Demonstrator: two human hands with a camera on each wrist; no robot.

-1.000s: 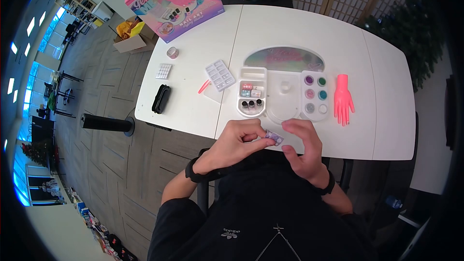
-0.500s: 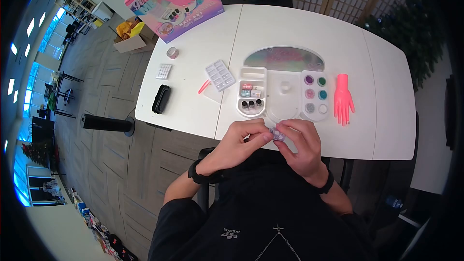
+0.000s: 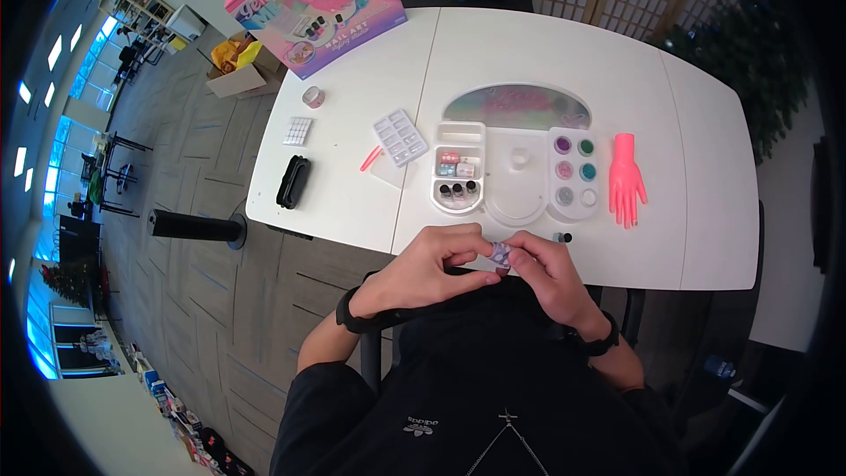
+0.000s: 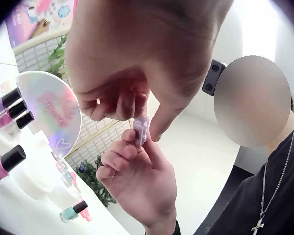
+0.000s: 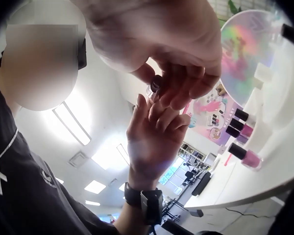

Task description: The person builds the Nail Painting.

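A small roll (image 3: 500, 254), purple with a pale pattern, sits between the two hands in front of the chest at the table's near edge. My right hand (image 3: 545, 271) pinches the roll between thumb and fingers. My left hand (image 3: 432, 264) reaches its index finger to the roll's top end in the left wrist view, with the thumb apart from it and the other fingers bent. In the right wrist view the roll's dark end (image 5: 157, 82) shows beneath the right fingers. A teal nail polish bottle (image 4: 68, 213) stands on the table beyond the right hand.
Ahead is a white nail-art station (image 3: 515, 181) with a mirror, polish bottles and glitter pots. Right of it lies a pink model hand (image 3: 627, 183). Leftward are a white mould tray (image 3: 401, 137), pink tweezers (image 3: 371, 158), a black case (image 3: 293, 182) and the product box (image 3: 322, 9).
The right hand closed in from the right and pinched the roll. The left thumb has come off it, leaving the index finger at the roll. The teal bottle has come into view.
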